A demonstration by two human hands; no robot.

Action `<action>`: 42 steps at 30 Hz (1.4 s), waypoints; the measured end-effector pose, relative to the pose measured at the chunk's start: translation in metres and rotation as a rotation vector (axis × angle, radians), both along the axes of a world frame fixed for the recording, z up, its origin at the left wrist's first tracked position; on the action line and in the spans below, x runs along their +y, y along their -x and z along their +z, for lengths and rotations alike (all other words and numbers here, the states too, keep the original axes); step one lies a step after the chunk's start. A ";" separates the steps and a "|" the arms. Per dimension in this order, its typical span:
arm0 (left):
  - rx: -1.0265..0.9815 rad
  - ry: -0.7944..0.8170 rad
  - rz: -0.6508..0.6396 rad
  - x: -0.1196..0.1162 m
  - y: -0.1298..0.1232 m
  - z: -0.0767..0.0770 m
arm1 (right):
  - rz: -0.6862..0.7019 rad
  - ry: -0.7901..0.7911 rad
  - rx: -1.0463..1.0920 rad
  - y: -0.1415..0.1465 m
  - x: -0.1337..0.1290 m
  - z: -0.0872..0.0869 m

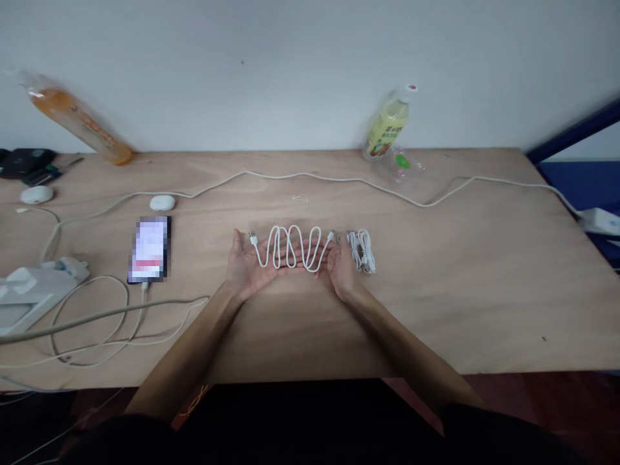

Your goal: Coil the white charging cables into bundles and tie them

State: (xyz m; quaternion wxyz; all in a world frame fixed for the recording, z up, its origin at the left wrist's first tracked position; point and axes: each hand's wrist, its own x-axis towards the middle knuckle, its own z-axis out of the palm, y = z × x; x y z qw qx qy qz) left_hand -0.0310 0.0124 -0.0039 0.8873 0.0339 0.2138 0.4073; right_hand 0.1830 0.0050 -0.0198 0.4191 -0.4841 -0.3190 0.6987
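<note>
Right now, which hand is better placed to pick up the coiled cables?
Right, I'd say. The right hand is beside the coiled cables; the left hand is farther off, toward the white cable's other end. Both are palm-up beneath that cable, so moving either may disturb it.

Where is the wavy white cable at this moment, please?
In the head view, the wavy white cable lies near the centre across the upturned left hand and right hand, with the bundled white cable just right of the right hand.

Living quarters, probably a home or dormitory. Indicators: wooden surface [460, 290] against white wall [300, 84], orange drink bottle [82, 123], yellow drink bottle [387, 129], cabled phone [150, 248], blue frame [576, 130].
</note>
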 end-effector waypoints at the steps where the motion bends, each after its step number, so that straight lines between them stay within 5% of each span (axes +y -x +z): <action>1: -0.013 -0.002 -0.010 0.000 0.000 0.000 | -0.003 -0.005 0.000 0.000 0.000 -0.001; 42: -0.024 -0.223 -0.196 -0.001 0.001 -0.003 | 0.023 -0.164 -0.165 0.006 -0.014 -0.003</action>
